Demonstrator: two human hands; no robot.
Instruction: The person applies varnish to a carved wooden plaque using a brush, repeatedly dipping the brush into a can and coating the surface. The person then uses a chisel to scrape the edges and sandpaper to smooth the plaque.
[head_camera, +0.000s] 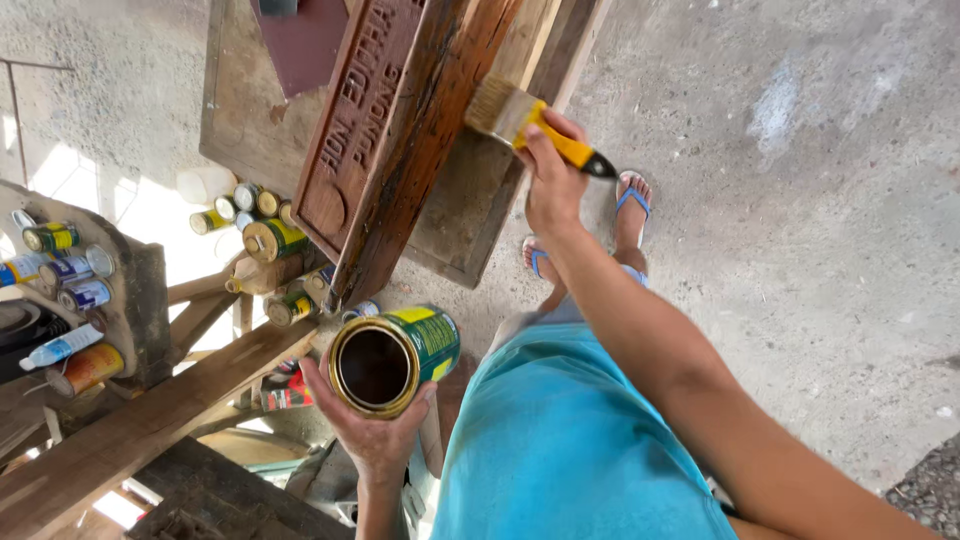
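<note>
Two hands occupied. Right hand: grip closed on yellow-handled flat paintbrush, bristles touching dark stained wooden plank. Left hand: grip cupping open green-and-yellow metal can.

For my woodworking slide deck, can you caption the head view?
Right hand brushes dark finish onto a plank with a yellow-handled brush; left hand holds the open can.

The paintbrush is showing a yellow handle with a black tip and pale tan hairs. The open can is looking green and yellow outside (dark brown inside). The plank is shining reddish brown. The sandals are blue.
</note>
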